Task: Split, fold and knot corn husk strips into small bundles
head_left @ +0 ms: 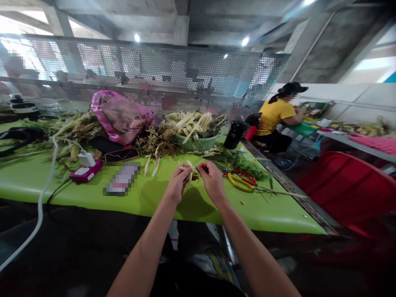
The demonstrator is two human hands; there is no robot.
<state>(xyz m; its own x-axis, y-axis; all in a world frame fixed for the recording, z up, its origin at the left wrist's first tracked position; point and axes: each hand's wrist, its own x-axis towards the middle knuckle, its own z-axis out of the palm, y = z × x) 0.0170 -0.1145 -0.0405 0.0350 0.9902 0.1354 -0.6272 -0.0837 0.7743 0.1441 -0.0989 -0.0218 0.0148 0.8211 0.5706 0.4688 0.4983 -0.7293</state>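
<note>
Bright green worktable [272,214] spreads beneath both hands. Above it, the left hand [178,181] grips a small bundle of pale husk strips [191,168], and the right hand [212,177] appears to pinch its edge. This piece seems only partly shaped, its ends loose; judging by their flat, uncut look, the strips [193,123] heaped in the green basket [198,144] remain unworked.

Craft workshop, bare concrete ceiling [213,27], perforated metal screen [139,62], green worktable [266,212], heaped dry husks [198,123], yellow-handled tool [244,189], co-worker [275,115] seated beyond.
</note>
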